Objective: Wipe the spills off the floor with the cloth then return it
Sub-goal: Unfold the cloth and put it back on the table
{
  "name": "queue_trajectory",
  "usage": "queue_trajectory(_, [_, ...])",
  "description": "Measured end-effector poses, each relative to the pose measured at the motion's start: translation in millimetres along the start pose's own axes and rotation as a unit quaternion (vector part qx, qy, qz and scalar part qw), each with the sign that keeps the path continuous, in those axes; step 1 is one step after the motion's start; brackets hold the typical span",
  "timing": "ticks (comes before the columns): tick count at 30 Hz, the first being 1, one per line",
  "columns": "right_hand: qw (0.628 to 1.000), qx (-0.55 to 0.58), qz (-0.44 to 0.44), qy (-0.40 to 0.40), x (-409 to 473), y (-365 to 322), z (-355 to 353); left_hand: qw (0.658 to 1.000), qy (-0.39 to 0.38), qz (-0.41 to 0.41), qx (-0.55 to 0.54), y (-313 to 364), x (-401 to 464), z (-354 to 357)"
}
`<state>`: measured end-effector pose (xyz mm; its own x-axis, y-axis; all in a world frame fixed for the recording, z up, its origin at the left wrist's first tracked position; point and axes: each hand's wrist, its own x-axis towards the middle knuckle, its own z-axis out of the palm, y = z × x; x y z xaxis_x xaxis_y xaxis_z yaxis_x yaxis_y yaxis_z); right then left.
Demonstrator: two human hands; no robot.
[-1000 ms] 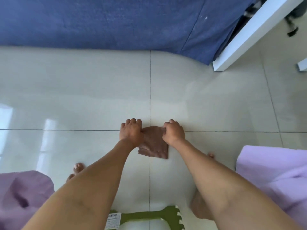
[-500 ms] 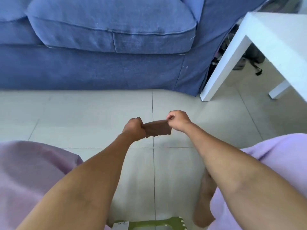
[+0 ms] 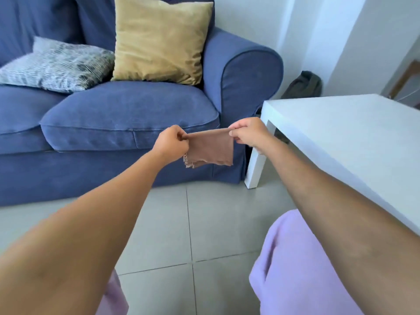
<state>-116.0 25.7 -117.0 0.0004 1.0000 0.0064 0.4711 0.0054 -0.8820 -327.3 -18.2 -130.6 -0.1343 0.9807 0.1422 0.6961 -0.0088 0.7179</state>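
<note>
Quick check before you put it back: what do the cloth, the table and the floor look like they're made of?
Cloth: thin brown woven or knit fabric, matte, limp, with a scalloped bottom edge. Table: looks like white painted or laminated board, smooth and satin; could be plastic. Floor: pale grey glazed tiles, going by the grout lines.

Bare forearms, lilac trousers (image 3: 295, 269), two hands (image 3: 170, 142)

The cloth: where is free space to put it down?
The white table top beside the right hand looks bare. The seat cushion front is free too. The sofa back is crowded: yellow pillow, grey pillow.
</note>
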Motion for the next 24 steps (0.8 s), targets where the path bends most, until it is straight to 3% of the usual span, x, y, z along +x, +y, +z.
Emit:
queue_trajectory(6, [0.991, 0.045, -0.062, 0.109, -6, -16, -99, 0.99, -0.039, 0.076, -0.108, 105, 21, 16])
queue_trajectory(12, [0.972, -0.037, -0.086, 0.213, -37, 9, -205, 0.957, -0.154, 0.074, -0.235, 196, 4, 80])
queue_trajectory(18, [0.961, -0.105, -0.003, 0.255, -56, 58, -276, 0.902, -0.314, 0.003, -0.296, 246, -27, 143])
queue_trajectory(24, [0.962, -0.107, 0.061, 0.245, -51, 95, -284, 0.924, -0.294, -0.047, -0.24, 252, -31, 189])
